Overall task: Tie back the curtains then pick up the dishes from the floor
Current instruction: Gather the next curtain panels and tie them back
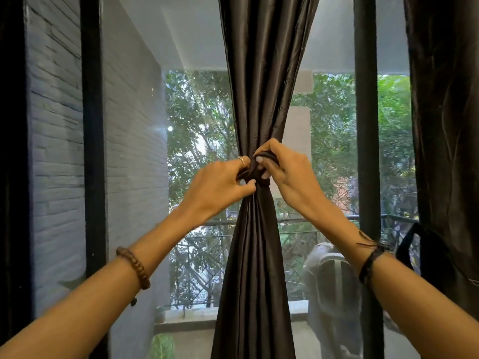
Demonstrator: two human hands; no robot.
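A dark curtain (259, 86) hangs in front of the window (197, 151), gathered tight at its middle, where a dark tie band (259, 174) wraps round it. Both hands meet at that waist. The left hand (220, 182), just left of the curtain, has its fingers curled and pinches the band against the cloth with thumb and forefinger. The right hand (287, 172), just right of the curtain, grips a loop of the band over the top of the knot, fingers bent round it. Whether the knot is fully drawn tight is hard to tell, as the fingers hide it. A second curtain (445, 125) hangs well to the right of the gathered one. A beaded bracelet (134, 266) sits on the left wrist.
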